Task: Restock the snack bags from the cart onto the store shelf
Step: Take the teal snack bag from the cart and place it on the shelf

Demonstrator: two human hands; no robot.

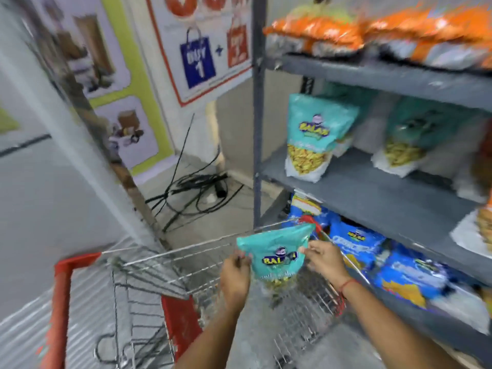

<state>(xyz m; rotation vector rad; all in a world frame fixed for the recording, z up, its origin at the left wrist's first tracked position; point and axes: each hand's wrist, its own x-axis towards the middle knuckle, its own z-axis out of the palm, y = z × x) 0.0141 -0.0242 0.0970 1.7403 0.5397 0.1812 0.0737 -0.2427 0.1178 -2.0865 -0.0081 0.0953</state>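
A teal snack bag hangs above the wire cart, pinched at its two sides. My left hand grips its left edge and my right hand grips its right edge. The grey middle shelf lies up and to the right, with a matching teal bag upright at its left end and another teal bag further right. The whole view is motion-blurred.
Orange bags lie on the top shelf and blue bags fill the bottom shelf beside the cart. A grey shelf post stands left of the bags. Black cables lie tangled on the floor beyond the cart, below wall posters.
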